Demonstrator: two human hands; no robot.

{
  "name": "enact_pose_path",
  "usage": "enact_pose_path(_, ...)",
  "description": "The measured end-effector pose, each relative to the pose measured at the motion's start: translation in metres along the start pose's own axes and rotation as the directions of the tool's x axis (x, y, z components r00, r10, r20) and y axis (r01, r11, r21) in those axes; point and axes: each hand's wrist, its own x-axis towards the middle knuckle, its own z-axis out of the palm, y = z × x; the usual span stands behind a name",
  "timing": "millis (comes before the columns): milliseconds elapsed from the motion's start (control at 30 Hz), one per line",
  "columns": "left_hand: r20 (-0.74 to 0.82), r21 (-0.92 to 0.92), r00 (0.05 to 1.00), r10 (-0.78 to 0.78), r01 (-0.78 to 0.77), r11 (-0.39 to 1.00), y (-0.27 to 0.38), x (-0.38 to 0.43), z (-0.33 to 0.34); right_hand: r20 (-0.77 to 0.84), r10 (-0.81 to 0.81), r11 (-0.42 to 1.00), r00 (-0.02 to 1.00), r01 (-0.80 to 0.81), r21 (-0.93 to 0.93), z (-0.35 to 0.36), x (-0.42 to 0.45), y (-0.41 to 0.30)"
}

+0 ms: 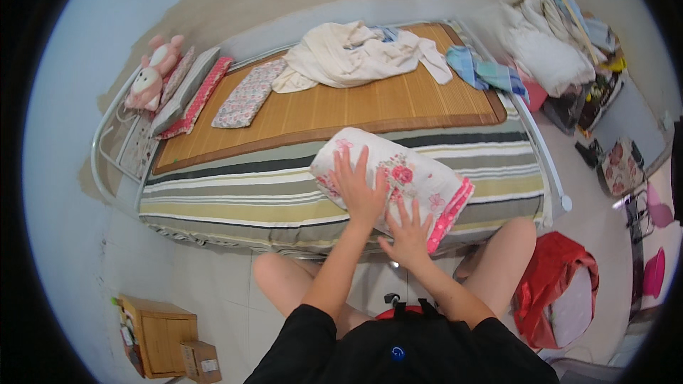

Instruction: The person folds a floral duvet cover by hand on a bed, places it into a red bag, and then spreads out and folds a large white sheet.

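Note:
A folded white cloth with pink flowers and a pink dotted edge [427, 170] lies on the striped bed cover [224, 202], near the bed's front edge. My left hand [358, 186] rests flat on its left part, fingers spread. On its lower right part, close to the dotted edge, lies my right hand [410, 234], also with fingers apart. Neither hand grips the cloth. Behind it, a bamboo mat [341, 106] covers the rear of the bed, with a crumpled cream cloth [341, 58] and a small floral pillow [251, 93] on it.
Pillows [187, 90] and a pink plush toy [152, 77] stand at the bed's left end. A blue checked cloth [485, 72] hangs by the right rail. Bedding [549, 48] is piled beyond it. A red cloth bundle [549, 282] and a wooden cabinet [165, 336] stand on the floor.

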Motion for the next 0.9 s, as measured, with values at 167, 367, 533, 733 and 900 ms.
enact_pose_path(167,0.181,0.472,0.975,-0.129,0.029,0.881,-0.083,-0.028,0.038,0.095,-0.034,0.999,0.995,0.038,-0.039,0.019,-0.007,0.008)
enact_pose_path(367,0.068,0.411,0.901,-0.428,0.366,0.835,-0.065,-0.047,0.050,-0.173,-0.213,0.956,0.961,0.169,-0.242,0.046,0.007,0.037)
enact_pose_path(533,-0.028,-0.513,0.668,-0.744,0.629,0.584,-0.073,-0.068,0.048,-0.059,-0.224,0.955,0.973,0.208,-0.210,0.015,0.025,0.039)
enact_pose_path(733,0.689,-0.587,0.394,-0.608,0.796,-0.150,-0.050,-0.032,0.022,0.064,-0.177,0.880,0.982,0.129,0.458,-0.020,0.048,0.080)
enact_pose_path(900,0.511,-0.701,0.563,-0.650,0.710,0.064,0.010,-0.018,0.034,-0.143,-0.161,0.829,0.976,0.213,0.517,-0.069,0.028,0.108)
